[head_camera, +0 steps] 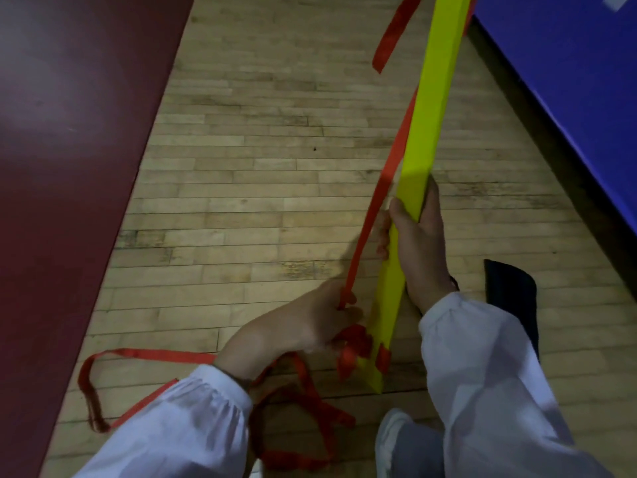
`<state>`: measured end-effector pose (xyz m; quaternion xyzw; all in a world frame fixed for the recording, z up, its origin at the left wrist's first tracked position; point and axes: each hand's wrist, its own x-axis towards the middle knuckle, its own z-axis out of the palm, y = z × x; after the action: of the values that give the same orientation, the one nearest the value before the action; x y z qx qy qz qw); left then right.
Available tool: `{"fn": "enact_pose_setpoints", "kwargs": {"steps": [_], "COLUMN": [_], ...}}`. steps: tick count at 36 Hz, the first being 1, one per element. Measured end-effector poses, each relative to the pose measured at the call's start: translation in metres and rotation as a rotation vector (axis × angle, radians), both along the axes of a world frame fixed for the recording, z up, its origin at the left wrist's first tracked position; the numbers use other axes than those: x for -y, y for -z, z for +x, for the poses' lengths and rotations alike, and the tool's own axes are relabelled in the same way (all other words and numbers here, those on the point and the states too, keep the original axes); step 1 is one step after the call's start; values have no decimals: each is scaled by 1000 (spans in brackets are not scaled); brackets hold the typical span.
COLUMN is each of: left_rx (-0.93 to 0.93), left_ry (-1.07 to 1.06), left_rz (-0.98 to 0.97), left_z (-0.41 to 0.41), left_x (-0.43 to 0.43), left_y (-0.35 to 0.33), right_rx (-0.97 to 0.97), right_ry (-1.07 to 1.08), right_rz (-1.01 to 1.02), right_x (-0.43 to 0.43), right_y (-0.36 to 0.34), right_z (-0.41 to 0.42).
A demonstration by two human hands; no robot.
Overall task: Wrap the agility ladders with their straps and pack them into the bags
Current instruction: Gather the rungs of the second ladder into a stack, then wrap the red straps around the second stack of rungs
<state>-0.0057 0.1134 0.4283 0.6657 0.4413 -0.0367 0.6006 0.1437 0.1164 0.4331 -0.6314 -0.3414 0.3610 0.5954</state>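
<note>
A stack of yellow ladder rungs [427, 122] stands tilted, its lower end near the wooden floor and its top leaving the frame at the upper right. My right hand [418, 243] grips the stack around its middle. A red strap [382, 194] runs taut along the stack's left side down to my left hand [310, 322], which pinches it beside the lower end. More red strap [144, 355] lies in loose loops on the floor under my left arm. A loose strap end [393, 36] hangs near the top.
A dark red mat [69, 167] covers the floor on the left. A blue padded wall [568, 81] rises at the right. A dark bag-like object [513, 298] lies on the floor behind my right arm. My white shoe [396, 439] is at the bottom.
</note>
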Motion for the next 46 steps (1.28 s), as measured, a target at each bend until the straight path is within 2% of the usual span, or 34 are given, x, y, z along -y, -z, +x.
{"fn": "enact_pose_setpoints", "kwargs": {"steps": [3,7,9,16,24,28,36,43,46], "left_rx": [-57,-155,-175,-56,65,106,140,192,311], "left_ry": [107,267,269,83,94,96,105,36,5], "left_rz": [242,534,610,256,-21,22,263,255,160], "left_z": [3,6,7,3,1,5,12,12,7], "left_x": [5,15,18,11,-3,-2,4,3,-1], "left_y": [3,-1,-2,-9,-23,-19,-6,-5,-14], "right_rx": [172,272,293,126,95,188,309,65,-181], "right_ry": [-17,-88,-106,-110,-80,-39,97,157,149], "right_rz": [-22,-67,-58,-4,-8,-45,-94,-165,-183], "right_x": [1,2,2,2,2,1,-1,-5,-4], "right_y": [6,8,9,9,-1,6,12,9,3], "right_z": [-5,-17,-23,-36,-29,-27,-19,4,16]}}
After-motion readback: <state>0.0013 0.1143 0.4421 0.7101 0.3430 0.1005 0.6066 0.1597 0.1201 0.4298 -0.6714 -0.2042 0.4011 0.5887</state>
